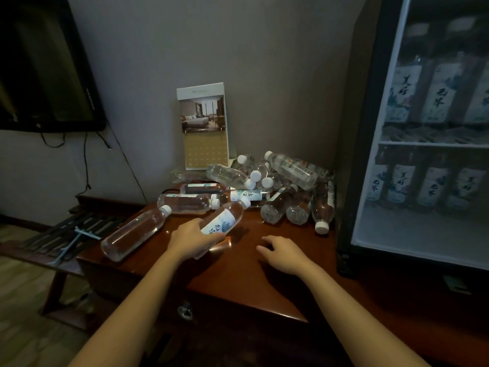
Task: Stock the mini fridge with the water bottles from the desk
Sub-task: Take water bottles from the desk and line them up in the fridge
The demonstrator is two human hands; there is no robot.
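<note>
A dimly lit hotel room: a grey wall point(264, 62) at twelve o'clock, a dark wall-mounted television point(45, 64) with dangling cables point(86, 165) at ten, a slatted wooden luggage bench point(53, 239) over patterned carpet point(18, 300) at eight, a printed room card point(203, 125) leaning centre.

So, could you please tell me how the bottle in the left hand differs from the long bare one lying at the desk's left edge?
The clear plastic water bottle in the left hand wears a white-and-blue printed label; the clear unlabelled bottle at the wooden desk edge shows none. The first is gripped and tilted, the second lies flat, untouched. Both have white caps and point up-right.
</note>
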